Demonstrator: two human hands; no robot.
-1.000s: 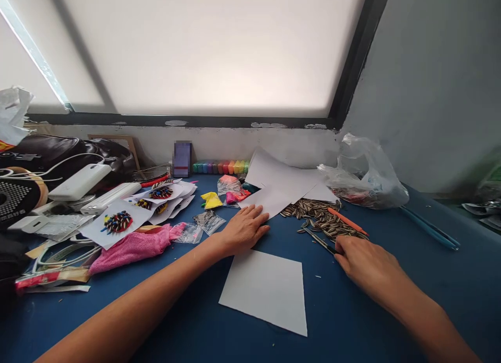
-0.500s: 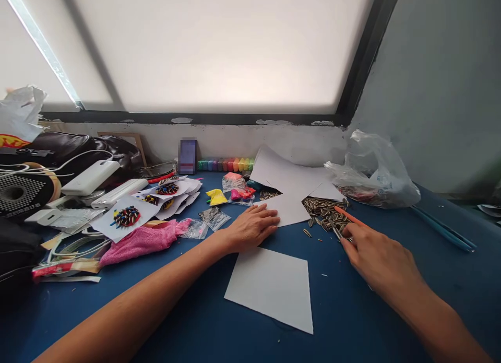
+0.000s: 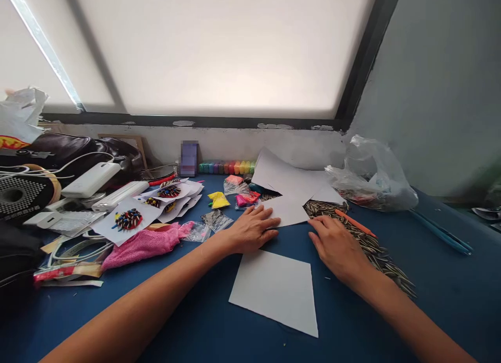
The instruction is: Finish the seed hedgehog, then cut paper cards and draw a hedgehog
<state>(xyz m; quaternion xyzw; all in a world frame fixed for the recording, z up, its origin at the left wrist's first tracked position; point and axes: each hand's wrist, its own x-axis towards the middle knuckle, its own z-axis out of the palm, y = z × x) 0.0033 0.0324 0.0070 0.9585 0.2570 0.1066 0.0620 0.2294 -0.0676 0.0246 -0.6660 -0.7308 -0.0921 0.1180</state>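
Note:
My left hand [image 3: 254,230] lies flat with its fingers stretched out, over the near left part of a sheet of white paper [image 3: 291,209]. At the right corner of that sheet is my right hand [image 3: 338,248], fingers extended and thumb apart, with nothing visible in it. Striped sunflower seeds [image 3: 381,256] spread beside and behind the right hand, partly hidden by it and by the paper. An orange pen-like stick [image 3: 356,223] rests on the seeds. Nearer to me, a separate piece of white paper [image 3: 276,292] lies flat on the blue tabletop.
Cards with seed-covered shapes [image 3: 129,220] and a pink cloth [image 3: 148,246] lie left. Small clay packets, one yellow [image 3: 218,199], sit in the middle. A plastic bag [image 3: 378,188] and a teal tool [image 3: 442,232] are right. A phone [image 3: 189,158] leans against the back wall.
My right hand has moved left from the seed pile to the paper's corner. The seeds now stretch further right and toward me. My left hand stays on the paper.

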